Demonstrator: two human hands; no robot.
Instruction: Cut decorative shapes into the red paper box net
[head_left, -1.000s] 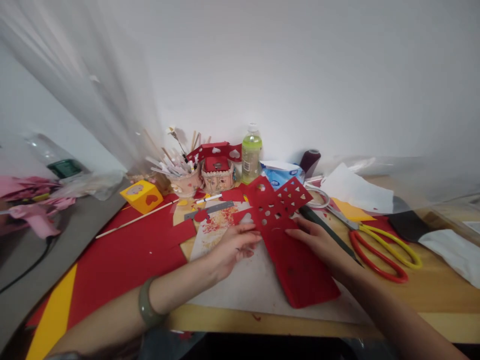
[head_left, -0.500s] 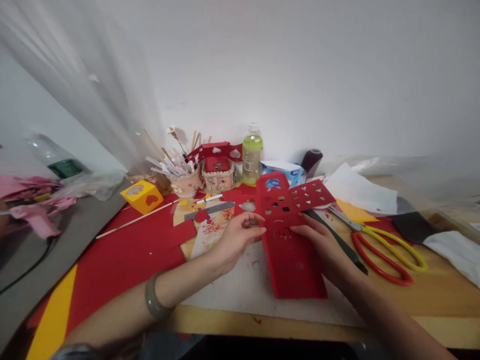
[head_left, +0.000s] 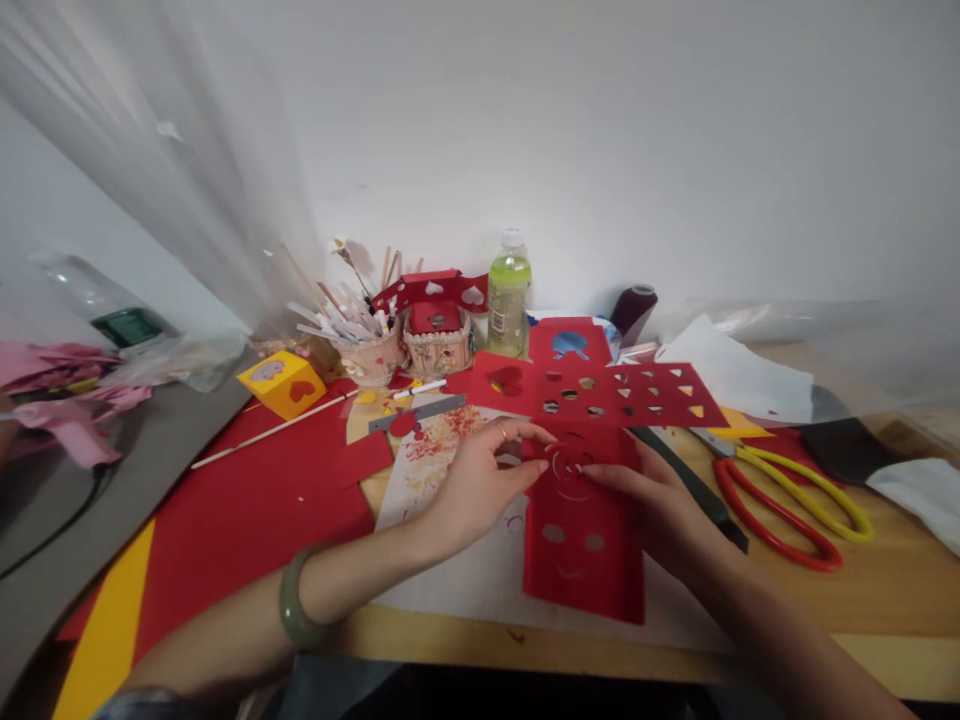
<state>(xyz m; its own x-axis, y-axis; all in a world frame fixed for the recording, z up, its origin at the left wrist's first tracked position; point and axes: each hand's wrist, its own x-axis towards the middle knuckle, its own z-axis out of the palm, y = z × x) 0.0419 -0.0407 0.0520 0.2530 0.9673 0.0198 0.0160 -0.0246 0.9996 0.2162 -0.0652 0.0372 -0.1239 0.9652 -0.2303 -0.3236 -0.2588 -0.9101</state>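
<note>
A cross-shaped red foam sheet (head_left: pixel 585 520) with small cut-out holes and face shapes is held just above the white paper on the desk. My left hand (head_left: pixel 480 485) pinches its left edge near the middle, thumb and fingers closed on it; a ring is on one finger and a green bangle on the wrist. My right hand (head_left: pixel 652 500) grips the sheet from the right, fingertips on a curved cut near the centre. The sheet's far arms spread toward the bottle (head_left: pixel 508 295).
Red and yellow scissors (head_left: pixel 780 500) lie to the right, a dark knife handle (head_left: pixel 686 480) beside my right hand. Behind stand a cup of sticks (head_left: pixel 367 350), a small decorated box (head_left: pixel 439 340), a yellow cube (head_left: pixel 283 382) and a tissue pack. Large red and yellow sheets (head_left: pixel 247 500) cover the left.
The red sheet has been turned and straightened, its long arm now pointing toward me. Both hands shifted to its centre, and the view moved slightly closer.
</note>
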